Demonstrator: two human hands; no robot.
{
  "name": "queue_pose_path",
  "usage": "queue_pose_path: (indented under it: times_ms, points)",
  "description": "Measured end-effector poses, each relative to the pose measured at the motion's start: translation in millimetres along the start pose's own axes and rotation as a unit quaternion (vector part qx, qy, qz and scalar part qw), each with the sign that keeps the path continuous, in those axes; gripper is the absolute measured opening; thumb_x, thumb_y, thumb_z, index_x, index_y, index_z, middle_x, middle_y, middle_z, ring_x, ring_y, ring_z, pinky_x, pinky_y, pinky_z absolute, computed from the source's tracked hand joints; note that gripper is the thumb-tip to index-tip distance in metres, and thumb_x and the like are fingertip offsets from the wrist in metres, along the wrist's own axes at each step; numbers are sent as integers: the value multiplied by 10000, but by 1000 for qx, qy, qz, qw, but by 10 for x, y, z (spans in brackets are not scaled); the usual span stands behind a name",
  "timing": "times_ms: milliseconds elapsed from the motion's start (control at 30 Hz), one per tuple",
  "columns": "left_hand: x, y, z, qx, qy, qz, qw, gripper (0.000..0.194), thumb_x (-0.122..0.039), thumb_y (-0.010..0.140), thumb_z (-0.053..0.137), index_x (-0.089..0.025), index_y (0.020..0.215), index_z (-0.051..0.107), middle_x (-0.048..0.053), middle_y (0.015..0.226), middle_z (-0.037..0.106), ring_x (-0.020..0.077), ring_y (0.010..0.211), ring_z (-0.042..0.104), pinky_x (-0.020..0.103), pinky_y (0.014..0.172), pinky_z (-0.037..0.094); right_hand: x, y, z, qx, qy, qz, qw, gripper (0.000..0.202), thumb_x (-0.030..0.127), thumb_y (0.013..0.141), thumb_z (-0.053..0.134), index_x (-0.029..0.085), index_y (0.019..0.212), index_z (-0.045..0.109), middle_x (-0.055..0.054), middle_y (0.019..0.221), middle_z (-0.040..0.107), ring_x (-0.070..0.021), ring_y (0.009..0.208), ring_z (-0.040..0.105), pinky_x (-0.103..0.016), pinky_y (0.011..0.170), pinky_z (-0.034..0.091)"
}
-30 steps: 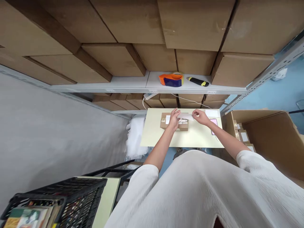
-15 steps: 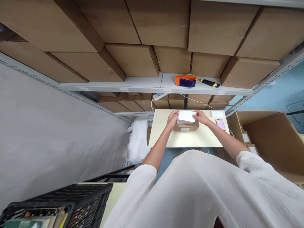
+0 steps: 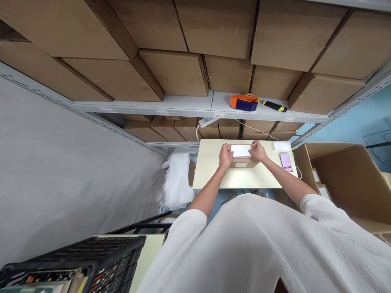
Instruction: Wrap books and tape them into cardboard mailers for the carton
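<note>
A small cardboard box (image 3: pixel 244 164) sits on the pale table, with a white label on its front side. Flat against its top lies a white paper label (image 3: pixel 240 151), or very close above it. My left hand (image 3: pixel 226 155) is closed at the label's left edge, thumb on the paper and fingers at the box's side. At the right edge, my right hand (image 3: pixel 257 151) pinches the label between thumb and fingers. A tiny yellow spot shows at the fingertips of that hand; what it is I cannot tell.
On the pale table (image 3: pixel 210 173), a phone (image 3: pixel 286 162) and a white stack (image 3: pixel 281 145) lie to the right. The shelf above holds an orange tape dispenser (image 3: pixel 244 102), a utility knife (image 3: pixel 275 106) and cardboard boxes. A large open carton (image 3: pixel 351 179) stands at right, a black crate (image 3: pixel 116 252) lower left.
The white label has come down from a tilt above the box to lie along its top. Both hands have lowered with it, and the view has shifted slightly.
</note>
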State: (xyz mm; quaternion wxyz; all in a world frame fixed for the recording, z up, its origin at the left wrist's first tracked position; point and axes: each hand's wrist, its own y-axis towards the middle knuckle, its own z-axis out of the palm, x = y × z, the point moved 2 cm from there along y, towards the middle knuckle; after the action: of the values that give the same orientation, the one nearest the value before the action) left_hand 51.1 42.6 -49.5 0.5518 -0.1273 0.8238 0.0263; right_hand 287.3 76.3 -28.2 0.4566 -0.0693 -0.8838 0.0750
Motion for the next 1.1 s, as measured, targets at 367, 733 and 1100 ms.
queue_pose_path:
  times_ms: [367,733,1100]
  points:
    - [171,28,71,33,100,16,994,315,-60,972,678,-235,1220,595,58,1165,681,192,928,680,369,949,561,-174,-5,255,-10,-82,-28,996,439,213,822,634,261,1249,543,-22,999,651,-259,910,656,-424,866,579]
    - [30,-66,50,71,318,111,939,302,-140,1033,550,-204,1278,714,188,1391,692,370,1351,635,516,1112,518,-133,-155,365,-31,-243,-88,966,355,216,972,534,194,1320,601,-216,1377,625,-383,1205,606,-542,967,572]
    - [252,-186,37,257,384,245,852,720,-416,1139,311,-173,1816,289,103,1874,295,301,1765,201,569,1448,61,-268,-450,543,151,-369,-213,892,939,738,1116,213,140,1839,171,-158,1897,186,-359,1768,114,-596,1422,93]
